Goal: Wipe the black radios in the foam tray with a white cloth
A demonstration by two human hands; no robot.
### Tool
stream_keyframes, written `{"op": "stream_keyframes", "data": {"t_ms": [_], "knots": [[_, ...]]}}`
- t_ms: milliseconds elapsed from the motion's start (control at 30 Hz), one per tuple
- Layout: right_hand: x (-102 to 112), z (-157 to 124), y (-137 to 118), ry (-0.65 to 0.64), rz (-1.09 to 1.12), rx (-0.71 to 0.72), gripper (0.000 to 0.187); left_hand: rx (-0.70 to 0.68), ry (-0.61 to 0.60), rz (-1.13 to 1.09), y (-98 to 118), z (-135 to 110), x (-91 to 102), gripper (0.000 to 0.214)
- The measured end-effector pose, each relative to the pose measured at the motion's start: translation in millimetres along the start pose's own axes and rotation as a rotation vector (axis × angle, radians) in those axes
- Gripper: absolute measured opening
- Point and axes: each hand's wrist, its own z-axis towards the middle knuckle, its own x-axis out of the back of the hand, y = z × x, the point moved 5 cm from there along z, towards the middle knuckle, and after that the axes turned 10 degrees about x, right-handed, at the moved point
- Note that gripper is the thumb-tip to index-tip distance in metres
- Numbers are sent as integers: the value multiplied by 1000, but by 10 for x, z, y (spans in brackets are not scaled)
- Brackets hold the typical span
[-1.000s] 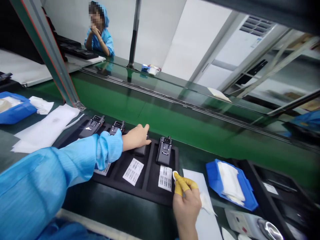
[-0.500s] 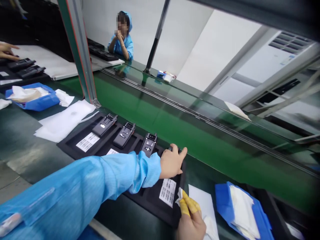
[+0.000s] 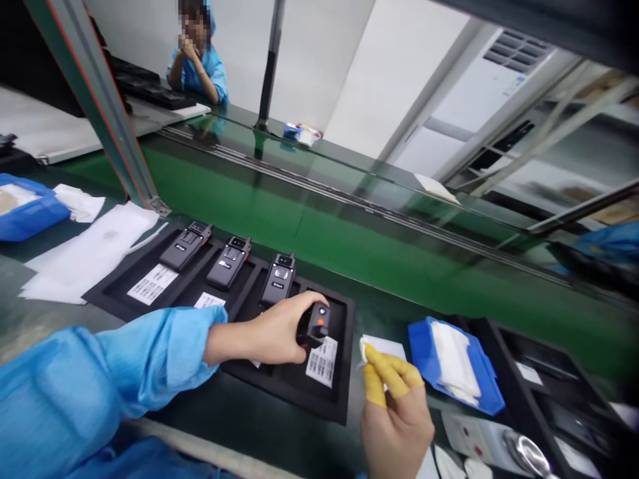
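My left hand (image 3: pixel 279 326), in a blue sleeve, is wrapped round a black walkie-talkie (image 3: pixel 318 322), its end with an orange button turned toward me. It is above the right end of a black foam tray (image 3: pixel 344 372). Several similar radios remain in the tray, one being the radio (image 3: pixel 277 279) just left of my hand, with white barcode labels (image 3: pixel 322 361) beside them. To the right of the tray, my right hand (image 3: pixel 397 406) wears yellow finger cots and pinches a small white wipe (image 3: pixel 364 350) between its fingertips.
A blue bin (image 3: pixel 492 392) of folded white wipes stands right, beside another black tray (image 3: pixel 544 386). A shallow metal dish (image 3: pixel 529 452) lies nearest me. White foam sheets (image 3: pixel 90 246) and another blue bin (image 3: pixel 34 216) are left. Across the green belt (image 3: pixel 349 246) sits a person in blue (image 3: pixel 200 73).
My left hand has lifted the radio from the tray's right end and brought it toward me, turning its end to face me. My right hand still pinches the wipe. The view has shifted right.
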Motion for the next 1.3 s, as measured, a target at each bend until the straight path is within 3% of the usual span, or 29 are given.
{"op": "stream_keyframes", "data": {"t_ms": [200,400,800,1000,1200,1300], "knots": [[-223,174,-419,-72,-68,291,39,-14,-21,-35,-4,-212,-17,59],[-387,187,-611,-134,-270,516,30,-86,-21,-37,10,-217,-44,55],[-331,83,-640,-68,-242,488,23,-97,-14,-7,5,-223,-26,55],[-212,163,-552,-29,-369,432,28,-73,-12,-8,-6,-208,0,55],[-361,168,-698,-76,-408,529,30,-73,-18,-13,16,-228,-15,56],[-399,167,-758,-76,-525,507,29,-57,16,-1,15,-243,-34,57]]}}
